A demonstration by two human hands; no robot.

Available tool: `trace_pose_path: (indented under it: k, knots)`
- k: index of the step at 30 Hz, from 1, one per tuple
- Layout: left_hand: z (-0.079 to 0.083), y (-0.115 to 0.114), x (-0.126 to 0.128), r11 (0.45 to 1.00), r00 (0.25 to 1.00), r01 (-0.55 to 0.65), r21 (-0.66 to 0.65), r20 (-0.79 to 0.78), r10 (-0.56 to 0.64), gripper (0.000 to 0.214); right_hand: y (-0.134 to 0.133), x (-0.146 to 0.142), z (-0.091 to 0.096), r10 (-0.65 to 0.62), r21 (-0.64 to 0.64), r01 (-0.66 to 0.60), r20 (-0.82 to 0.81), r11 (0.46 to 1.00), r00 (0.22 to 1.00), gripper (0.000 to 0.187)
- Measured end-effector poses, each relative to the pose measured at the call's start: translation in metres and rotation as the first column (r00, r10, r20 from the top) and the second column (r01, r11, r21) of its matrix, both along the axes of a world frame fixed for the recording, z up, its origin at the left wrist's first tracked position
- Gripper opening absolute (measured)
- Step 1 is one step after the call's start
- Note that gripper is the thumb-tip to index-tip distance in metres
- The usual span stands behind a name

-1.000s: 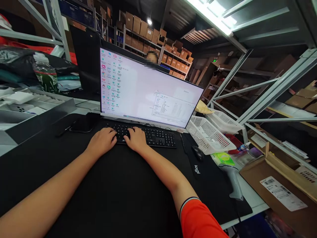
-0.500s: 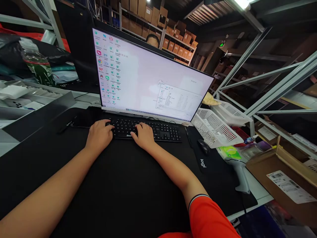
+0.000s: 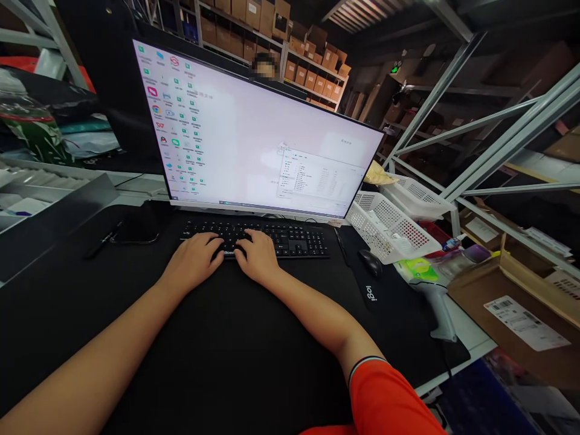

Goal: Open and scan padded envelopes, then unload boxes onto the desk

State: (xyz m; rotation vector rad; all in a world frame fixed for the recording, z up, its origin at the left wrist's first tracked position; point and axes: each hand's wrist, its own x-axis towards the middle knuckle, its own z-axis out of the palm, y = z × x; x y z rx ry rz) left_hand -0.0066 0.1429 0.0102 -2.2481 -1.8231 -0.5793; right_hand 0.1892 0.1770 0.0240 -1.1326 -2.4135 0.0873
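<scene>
in the head view, my left grip [image 3: 193, 263] and my right grip [image 3: 257, 258] rest at one black keyboard [image 3: 296, 244], fingers bent and loosely spread, pinching nothing. the keyboard lies under my fingertips and runs out past the right grip. the step in hand looks like typing; the next move, i judge, calls only for small, light presses. whether any key is down i cannot tell.

counting around my two grips: one screen [image 3: 254, 133] beyond them, its text too small to read; one mouse [image 3: 370, 263] right of the right grip, apart from it; farther right, one scanner [image 3: 437, 308], two white baskets [image 3: 385, 235] and one near carton [image 3: 525, 323]. left of the left grip, one dark flat thing [image 3: 136, 231], perhaps a phone; beyond that, one bottle [image 3: 29, 124]. the far boxes [image 3: 317, 78] are too many and dim to count.
</scene>
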Motion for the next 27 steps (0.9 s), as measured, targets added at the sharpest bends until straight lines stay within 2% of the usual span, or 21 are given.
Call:
trace_pose_path:
  k: [2, 5, 10, 16, 21, 24, 27]
  knots:
    - [0.000, 0.000, -0.002, 1.000, 1.000, 0.020, -0.006, -0.021, -0.020, 0.053, 0.000, -0.007, 0.001, 0.006, 0.000, -0.006, 0.030, 1.000, 1.000, 0.038]
    - [0.000, 0.003, -0.006, 1.000, 0.998, 0.022, -0.012, -0.062, -0.023, 0.055, -0.001, -0.017, 0.004, -0.001, 0.029, -0.002, 0.076, 1.000, 0.997, 0.040]
    - [-0.005, 0.012, -0.010, 1.000, 0.993, 0.008, 0.009, -0.119, -0.007, 0.062, -0.006, -0.015, 0.009, -0.091, 0.002, 0.091, 0.031, 0.996, 0.995, 0.031]
    - [-0.005, 0.012, -0.008, 1.000, 0.987, -0.010, 0.009, -0.161, 0.011, 0.066, 0.000, -0.006, 0.007, -0.055, -0.031, 0.057, 0.046, 0.998, 0.997, 0.023]
    - [-0.006, 0.013, -0.011, 1.000, 0.985, 0.010, 0.012, -0.171, -0.008, 0.064, 0.003, -0.005, 0.004, -0.081, -0.080, 0.079, -0.024, 0.994, 0.996, 0.020]
    - [-0.009, 0.016, -0.015, 0.999, 0.985, 0.029, 0.024, -0.173, -0.024, 0.063, 0.002, -0.002, 0.006, -0.129, -0.047, 0.126, -0.074, 0.991, 0.989, 0.040]
    - [-0.010, 0.019, -0.017, 0.999, 0.985, 0.037, 0.033, -0.169, -0.031, 0.063, 0.006, 0.006, 0.009, -0.113, -0.012, 0.112, -0.100, 0.994, 0.989, 0.058]
